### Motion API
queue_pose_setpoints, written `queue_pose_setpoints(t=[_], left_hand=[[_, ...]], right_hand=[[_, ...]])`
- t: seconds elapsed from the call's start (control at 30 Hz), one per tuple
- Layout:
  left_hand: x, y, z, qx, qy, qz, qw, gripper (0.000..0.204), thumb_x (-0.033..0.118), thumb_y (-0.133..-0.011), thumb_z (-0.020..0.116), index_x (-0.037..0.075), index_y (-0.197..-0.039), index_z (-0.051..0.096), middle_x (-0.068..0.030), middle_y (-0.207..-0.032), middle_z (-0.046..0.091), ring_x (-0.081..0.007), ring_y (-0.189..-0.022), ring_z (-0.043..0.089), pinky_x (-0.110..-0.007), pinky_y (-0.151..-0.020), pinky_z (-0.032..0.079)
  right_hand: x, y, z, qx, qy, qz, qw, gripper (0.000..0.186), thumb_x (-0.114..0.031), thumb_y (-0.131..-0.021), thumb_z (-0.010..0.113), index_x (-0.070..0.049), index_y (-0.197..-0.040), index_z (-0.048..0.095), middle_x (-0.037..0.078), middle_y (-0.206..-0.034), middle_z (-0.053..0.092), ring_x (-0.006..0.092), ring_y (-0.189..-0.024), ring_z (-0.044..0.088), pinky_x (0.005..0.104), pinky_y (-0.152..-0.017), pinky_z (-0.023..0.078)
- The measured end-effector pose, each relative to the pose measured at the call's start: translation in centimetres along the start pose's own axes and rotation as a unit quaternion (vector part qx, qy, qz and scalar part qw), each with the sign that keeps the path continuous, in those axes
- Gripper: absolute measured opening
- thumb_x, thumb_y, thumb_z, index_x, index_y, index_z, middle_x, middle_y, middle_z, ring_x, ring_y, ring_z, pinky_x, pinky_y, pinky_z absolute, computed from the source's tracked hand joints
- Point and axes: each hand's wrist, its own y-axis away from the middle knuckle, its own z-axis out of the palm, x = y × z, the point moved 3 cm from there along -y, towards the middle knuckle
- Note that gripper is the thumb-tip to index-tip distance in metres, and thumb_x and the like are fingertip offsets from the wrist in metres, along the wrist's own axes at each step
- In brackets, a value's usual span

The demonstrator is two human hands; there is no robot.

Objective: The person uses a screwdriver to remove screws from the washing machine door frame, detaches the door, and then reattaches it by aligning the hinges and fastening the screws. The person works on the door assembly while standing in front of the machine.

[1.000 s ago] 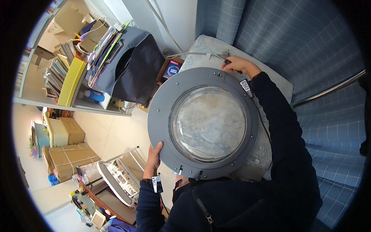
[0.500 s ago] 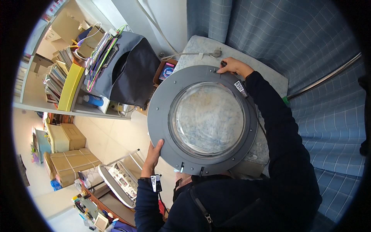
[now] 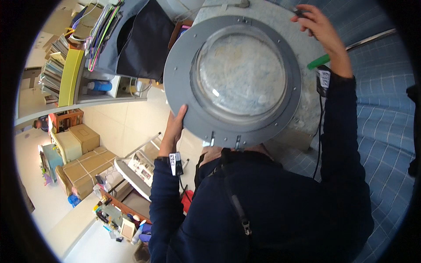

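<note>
A round washing machine door (image 3: 179,83), a grey ring set with several screws around a clear glass bowl (image 3: 240,72), rests in front of me on a marble-patterned tabletop (image 3: 269,15). My left hand (image 3: 173,131) grips its lower left rim, thumb on top and the other fingers hidden beneath. Off to the upper right, clear of the door, my right hand (image 3: 323,33) holds a small dark-handled screwdriver (image 3: 300,14) between bent fingers. The screwdriver's tip is hard to make out.
A green-ended metal rod (image 3: 319,62) lies beside my right wrist against a blue checked curtain (image 3: 381,118). To the left stands a shelf with books and a blue bottle (image 3: 100,86), next to a dark fabric bag (image 3: 147,44). Cardboard boxes (image 3: 90,168) sit on the floor.
My right hand has lifted off the door's upper edge and moved right with the screwdriver. The view has shifted, so the door appears higher. My left hand still grips the rim.
</note>
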Motion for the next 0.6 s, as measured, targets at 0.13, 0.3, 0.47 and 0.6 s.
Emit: queue_pose_setpoints(t=[0.13,0.3,0.47,0.6], left_hand=[[0.8,0.3,0.5,-0.014,0.013,-0.003,1.0,0.074,0.038,-0.092,0.064,-0.002,-0.145,0.03,-0.0176,-0.136,0.048,-0.0267,-0.118,0.053,-0.037,-0.095,0.048],[1.0,0.5,0.9,-0.046,0.029,-0.001,0.999,0.069,0.039,-0.09,0.066,0.0,-0.139,0.037,-0.0139,-0.126,0.055,-0.0242,-0.108,0.06,-0.038,-0.084,0.053],[-2.0,3.3,0.9,-0.159,-0.011,-0.085,0.984,0.062,0.039,-0.088,0.069,-0.001,-0.129,0.045,-0.013,-0.118,0.058,-0.021,-0.103,0.061,-0.034,-0.085,0.054],[-3.7,5.3,0.9,-0.225,-0.007,-0.168,0.96,0.057,0.045,-0.087,0.069,-0.001,-0.116,0.052,-0.0103,-0.107,0.059,-0.0175,-0.098,0.059,-0.032,-0.086,0.053]], right_hand=[[-6.7,6.0,1.9,0.034,-0.076,0.031,0.996,0.038,-0.015,-0.096,0.053,-0.004,-0.132,0.051,0.007,-0.115,0.067,0.0057,-0.079,0.058,0.0173,-0.063,0.043],[-14.0,14.0,11.5,0.041,-0.146,0.117,0.981,0.034,-0.015,-0.094,0.058,-0.013,-0.128,0.056,0.002,-0.092,0.07,0.0048,-0.065,0.058,0.0172,-0.055,0.043],[-18.4,20.7,20.2,-0.041,0.092,0.16,0.982,0.026,-0.013,-0.085,0.063,-0.01,-0.111,0.061,0.011,-0.085,0.068,0.0265,-0.07,0.065,0.0355,-0.061,0.049],[-19.5,23.5,23.8,-0.068,0.224,0.147,0.961,0.023,-0.012,-0.08,0.067,-0.009,-0.102,0.062,0.01,-0.086,0.067,0.0317,-0.075,0.064,0.0392,-0.065,0.049]])
